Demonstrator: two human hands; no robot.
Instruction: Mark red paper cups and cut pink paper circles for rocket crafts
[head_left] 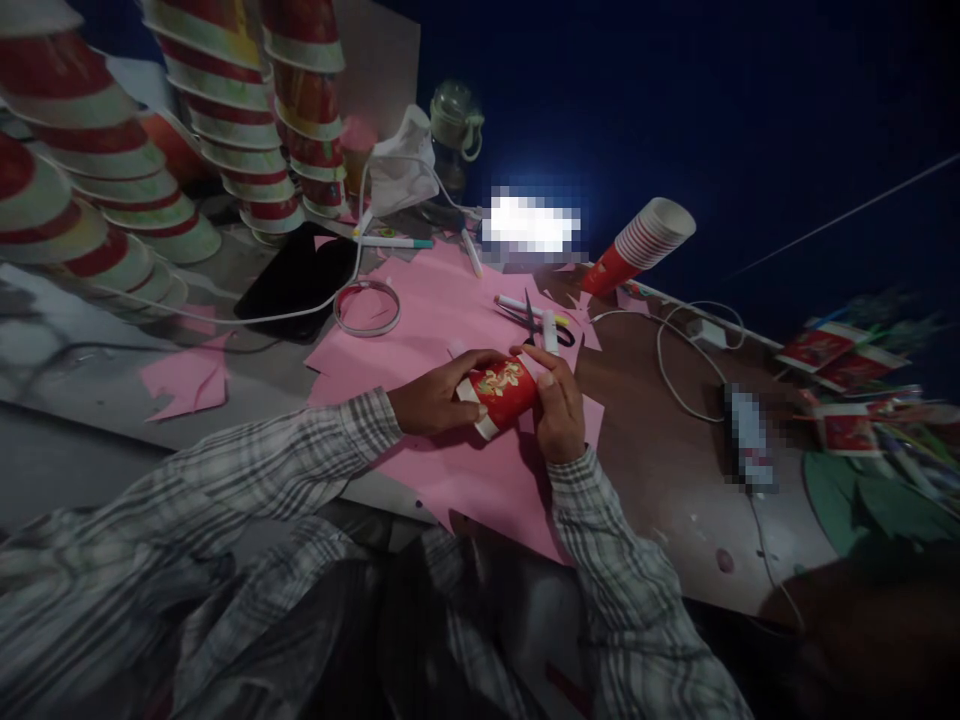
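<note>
A red paper cup (504, 390) with a gold pattern lies on its side between my two hands, above pink paper (435, 440). My left hand (442, 392) grips the cup near its white rim. At the other end, my right hand (559, 405) has its fingers closed around the cup's base, where a small bit of pink shows at the fingertips. Just beyond the right hand are a small white tube (550, 332), dark-handled scissors (534, 325) and a marker with a yellow end (531, 310).
Tall stacks of red and white cups (225, 120) rise at the left. A black tablet-like object (300, 280) and a tape ring (367, 307) lie nearby. Another cup stack (641, 242) leans at the back. A phone (748, 435) with its cable lies right, near decorated cups (847, 425).
</note>
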